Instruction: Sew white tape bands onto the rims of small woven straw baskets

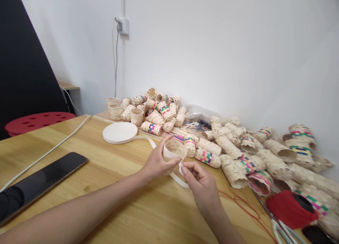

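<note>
My left hand [156,161] is wrapped round a small woven cup [177,148], its open mouth tilted toward me. White tape [178,180] runs along the cup's rim, and a loop of it hangs below. Between the thumb and forefinger of my right hand [200,180] a part of this tape is pinched, close to the cup's near side. Behind my left hand lies a flat roll of white tape [120,132], from which a strip leads toward the cup. The cup's lower part is mostly hidden by my hands.
Piled woven tubes [229,146] and cups [137,116] line the wall side of the table. At right lie red thread on a spool [290,209] and scissors [282,230]. A phone [42,184] and a white cable [50,154] are at left. A red stool [37,122] stands beyond.
</note>
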Motion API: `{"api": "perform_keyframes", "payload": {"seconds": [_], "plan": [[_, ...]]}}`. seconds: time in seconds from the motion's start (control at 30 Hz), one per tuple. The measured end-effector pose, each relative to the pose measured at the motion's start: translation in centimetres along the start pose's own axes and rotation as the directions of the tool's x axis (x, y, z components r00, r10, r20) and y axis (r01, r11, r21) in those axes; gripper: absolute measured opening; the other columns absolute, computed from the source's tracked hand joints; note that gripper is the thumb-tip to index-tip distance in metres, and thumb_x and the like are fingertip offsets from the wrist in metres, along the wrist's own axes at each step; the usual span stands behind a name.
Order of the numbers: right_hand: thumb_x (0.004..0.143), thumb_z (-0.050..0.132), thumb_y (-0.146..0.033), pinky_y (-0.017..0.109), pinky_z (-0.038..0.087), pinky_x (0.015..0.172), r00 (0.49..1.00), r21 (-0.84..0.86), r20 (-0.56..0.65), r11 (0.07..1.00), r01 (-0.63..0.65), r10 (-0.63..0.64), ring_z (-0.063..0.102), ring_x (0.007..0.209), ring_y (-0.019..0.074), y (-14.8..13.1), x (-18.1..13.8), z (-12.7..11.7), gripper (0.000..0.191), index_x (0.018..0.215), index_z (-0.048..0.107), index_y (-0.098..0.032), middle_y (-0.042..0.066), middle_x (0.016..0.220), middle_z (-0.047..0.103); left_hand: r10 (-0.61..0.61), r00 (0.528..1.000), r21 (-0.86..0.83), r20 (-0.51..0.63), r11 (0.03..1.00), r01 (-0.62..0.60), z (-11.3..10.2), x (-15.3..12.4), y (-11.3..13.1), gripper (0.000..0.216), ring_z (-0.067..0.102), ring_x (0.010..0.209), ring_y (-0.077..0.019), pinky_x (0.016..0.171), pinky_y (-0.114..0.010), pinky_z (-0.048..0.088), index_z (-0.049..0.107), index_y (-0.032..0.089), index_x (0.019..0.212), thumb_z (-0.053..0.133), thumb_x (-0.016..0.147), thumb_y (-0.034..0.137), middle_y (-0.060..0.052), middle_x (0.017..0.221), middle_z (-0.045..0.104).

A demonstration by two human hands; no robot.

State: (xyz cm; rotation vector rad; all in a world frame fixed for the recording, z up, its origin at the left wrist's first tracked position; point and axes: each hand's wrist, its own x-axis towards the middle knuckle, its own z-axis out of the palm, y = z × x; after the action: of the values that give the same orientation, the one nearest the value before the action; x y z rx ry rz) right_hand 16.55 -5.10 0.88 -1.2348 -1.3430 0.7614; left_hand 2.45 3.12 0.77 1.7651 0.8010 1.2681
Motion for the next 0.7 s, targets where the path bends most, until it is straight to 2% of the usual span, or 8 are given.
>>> {"api": "perform_keyframes", "payload": {"seconds": [0.2,0.33,0.53,0.7], "plan": [[0.082,0.063,-0.044,0.019,0.031,0.048,0.999,0.073,0.016,0.996,-0.042,0.041,0.038,0.051,0.0074,0.0,0.0,0.2,0.026,0.084,0.068,-0.018,-0.004,0.056,0.047,0.034,0.999,0.011,0.005,0.999,-0.034,0.3,-0.3,0.1,0.072,0.053,0.116,-0.0226,0.100,-0.033,0.042,0.039,0.018,0.135,0.069,0.069,0.023,-0.009,0.130,0.054],[0.080,0.066,-0.045,0.019,0.036,0.051,0.997,0.163,0.039,0.984,-0.076,0.071,0.045,0.054,0.0083,0.5,0.3,-0.1,0.028,0.086,0.070,-0.018,-0.003,0.059,0.053,0.016,1.000,-0.020,0.024,1.000,-0.015,0.3,-0.4,0.1,0.072,0.052,0.118,-0.0236,0.100,-0.033,0.042,0.038,0.020,0.136,0.069,0.071,0.025,-0.008,0.131,0.053],[0.077,0.071,-0.043,0.020,0.045,0.065,0.992,0.354,0.093,0.929,-0.109,0.081,0.055,0.069,0.0111,1.5,0.8,-0.4,0.024,0.086,0.071,-0.021,0.000,0.073,0.063,0.002,0.996,-0.134,0.091,0.991,0.011,0.1,-0.5,0.4,0.073,0.054,0.112,-0.0230,0.096,-0.033,0.043,0.035,0.020,0.137,0.070,0.075,0.037,-0.008,0.128,0.053],[0.077,0.071,-0.043,0.023,0.045,0.065,0.990,0.372,0.104,0.920,-0.125,0.093,0.055,0.069,0.0129,2.0,0.8,-0.4,0.027,0.088,0.069,-0.019,0.001,0.073,0.063,-0.007,0.989,-0.197,0.145,0.980,0.036,0.0,-0.4,0.4,0.070,0.056,0.107,-0.0215,0.093,-0.032,0.044,0.034,0.020,0.135,0.068,0.077,0.039,-0.007,0.121,0.057]]}}
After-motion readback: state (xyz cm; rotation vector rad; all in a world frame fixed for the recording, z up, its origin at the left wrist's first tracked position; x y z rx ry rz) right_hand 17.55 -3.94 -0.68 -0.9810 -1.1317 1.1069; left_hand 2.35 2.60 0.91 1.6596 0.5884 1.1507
